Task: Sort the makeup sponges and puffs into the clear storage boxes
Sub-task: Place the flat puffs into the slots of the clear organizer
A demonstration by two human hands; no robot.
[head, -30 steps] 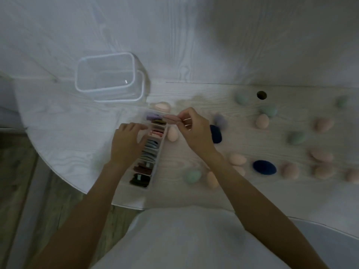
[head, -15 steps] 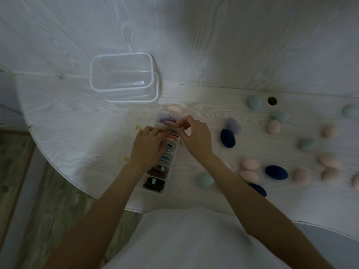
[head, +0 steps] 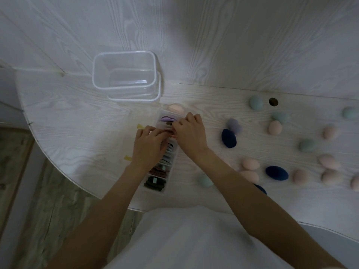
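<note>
puffs, flat, filed by colour in narrow divided box (head: 155,188) at table's near edge: both hands now over its middle.
left hand (head: 148,150) has slid onto box; right hand (head: 191,133) has lowered a pinkish puff between dividers, grip unclear; egg sponges (head: 250,163) unsorted at right.

Navy sponge (head: 229,138), peach sponge (head: 275,127), lilac puffs (head: 167,119), white woodgrain table (head: 77,121)

Two bare forearms are seen from above, uncovered from elbow to wrist, with no sleeves reaching them. The left hand (head: 148,147) and right hand (head: 191,133) are bare; rings, a watch or gloves cannot be made out. A plain white garment (head: 186,237) is worn over the torso.
</note>
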